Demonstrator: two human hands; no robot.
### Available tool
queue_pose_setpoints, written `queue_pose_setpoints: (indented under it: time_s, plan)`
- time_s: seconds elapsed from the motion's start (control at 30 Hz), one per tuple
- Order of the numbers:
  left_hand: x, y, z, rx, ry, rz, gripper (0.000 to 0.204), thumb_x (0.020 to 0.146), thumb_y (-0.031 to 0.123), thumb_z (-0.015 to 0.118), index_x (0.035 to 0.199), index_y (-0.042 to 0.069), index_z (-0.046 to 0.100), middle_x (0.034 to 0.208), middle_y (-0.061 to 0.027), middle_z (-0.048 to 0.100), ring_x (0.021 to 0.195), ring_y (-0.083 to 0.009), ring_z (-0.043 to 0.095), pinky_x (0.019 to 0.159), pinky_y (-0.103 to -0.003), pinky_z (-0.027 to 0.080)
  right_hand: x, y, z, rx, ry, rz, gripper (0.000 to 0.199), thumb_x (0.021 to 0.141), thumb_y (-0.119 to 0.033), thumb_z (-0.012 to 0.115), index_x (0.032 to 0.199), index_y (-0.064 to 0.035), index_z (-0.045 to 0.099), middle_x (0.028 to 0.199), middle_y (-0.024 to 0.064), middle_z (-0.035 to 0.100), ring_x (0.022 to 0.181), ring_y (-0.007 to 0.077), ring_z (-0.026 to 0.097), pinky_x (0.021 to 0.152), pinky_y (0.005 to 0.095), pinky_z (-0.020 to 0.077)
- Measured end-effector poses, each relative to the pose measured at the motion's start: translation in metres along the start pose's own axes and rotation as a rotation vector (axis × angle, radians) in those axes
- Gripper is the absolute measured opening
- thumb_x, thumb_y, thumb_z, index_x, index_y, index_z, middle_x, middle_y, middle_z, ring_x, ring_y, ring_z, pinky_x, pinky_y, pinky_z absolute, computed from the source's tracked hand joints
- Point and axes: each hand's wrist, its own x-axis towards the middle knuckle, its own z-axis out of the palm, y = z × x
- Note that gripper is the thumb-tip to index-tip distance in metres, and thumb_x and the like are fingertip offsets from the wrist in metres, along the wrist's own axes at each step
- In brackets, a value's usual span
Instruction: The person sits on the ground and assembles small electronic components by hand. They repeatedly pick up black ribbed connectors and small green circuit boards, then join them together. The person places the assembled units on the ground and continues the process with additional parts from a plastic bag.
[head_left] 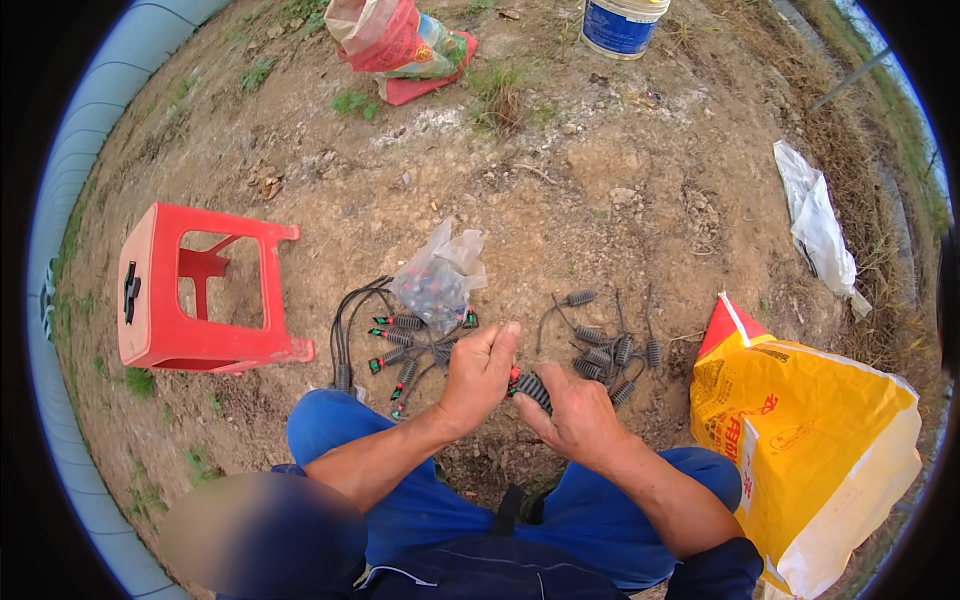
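Note:
Between my hands is a black ribbed spring-like sleeve [532,391] with a red and green end. My right hand [580,412] grips the ribbed part with thumb and fingers. At the red and green end, my left hand [478,378] is closed, its thumb up; its fingers hide whatever they pinch. Several similar ribbed pieces with red and green ends [404,374] lie on the soil by my left hand, some with black cords. Past my right hand, a loose group of black ribbed pieces with thin cords [597,357] shows no coloured ends.
A clear plastic bag [437,280] of small red and dark parts lies ahead. A red plastic stool [215,350] lies on its side at left, a yellow sack [800,430] at right. Farther off are a red sack [395,40], a bucket [620,28] and white sheeting [815,220].

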Motion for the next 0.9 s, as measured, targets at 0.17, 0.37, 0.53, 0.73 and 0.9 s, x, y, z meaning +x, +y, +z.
queue_pose_setpoints:
  time_s: [0.17, 0.37, 0.53, 0.73, 0.9]
  plan:
    - [-0.004, -0.013, -0.001, -0.036, 0.045, 0.016, 0.043, 0.103, 0.026, 0.055, 0.069, 0.0, 0.051, 0.055, -0.0033, 0.044, 0.055, -0.0074, 0.04, 0.048, -0.032, 0.037, 0.003, -0.005, 0.0, 0.117, -0.064, 0.07, 0.032, 0.089, -0.026, 0.068, 0.106, 0.0001, 0.058, 0.076, 0.0228, 0.064, 0.07, 0.043, 0.065, 0.059, 0.0482, 0.0496]
    - [-0.003, -0.022, 0.003, -0.036, 0.057, 0.017, 0.043, 0.103, 0.027, 0.056, 0.069, 0.0, 0.051, 0.054, -0.0072, 0.046, 0.052, -0.0095, 0.043, 0.047, -0.034, 0.038, 0.005, -0.003, 0.006, 0.381, -0.1, 0.25, 0.03, 0.091, -0.027, 0.066, 0.103, 0.0002, 0.062, 0.071, 0.0193, 0.066, 0.066, 0.0363, 0.068, 0.059, 0.0442, 0.0505]
    - [0.003, -0.037, -0.001, -0.024, 0.065, -0.064, 0.047, 0.102, 0.032, 0.056, 0.069, 0.0, 0.052, 0.053, -0.0033, 0.046, 0.051, -0.0105, 0.042, 0.049, -0.034, 0.037, 0.012, 0.021, 0.026, 0.43, -0.132, 0.278, 0.037, 0.091, -0.032, 0.067, 0.106, 0.0019, 0.063, 0.071, 0.0151, 0.066, 0.063, 0.0253, 0.065, 0.06, 0.0388, 0.0498]
    - [0.03, -0.103, -0.063, -0.247, 0.197, -0.605, 0.04, 0.098, 0.039, 0.059, 0.073, 0.008, 0.059, 0.053, 0.0016, 0.047, 0.04, -0.0086, 0.04, 0.036, -0.029, 0.027, 0.041, 0.057, 0.037, 0.304, -0.241, 0.367, 0.06, 0.083, -0.03, 0.071, 0.13, 0.0025, 0.054, 0.08, 0.0163, 0.068, 0.077, 0.0267, 0.067, 0.07, 0.04, 0.051]
    - [0.037, -0.155, -0.131, -0.293, 0.418, -0.828, 0.035, 0.101, 0.036, 0.051, 0.077, 0.014, 0.042, 0.056, 0.0009, 0.038, 0.043, -0.0108, 0.031, 0.038, -0.031, 0.024, 0.041, 0.089, 0.065, 0.281, -0.26, 0.351, 0.053, 0.083, -0.02, 0.065, 0.13, 0.0016, 0.054, 0.087, 0.0204, 0.07, 0.086, 0.0332, 0.068, 0.078, 0.0435, 0.0522]
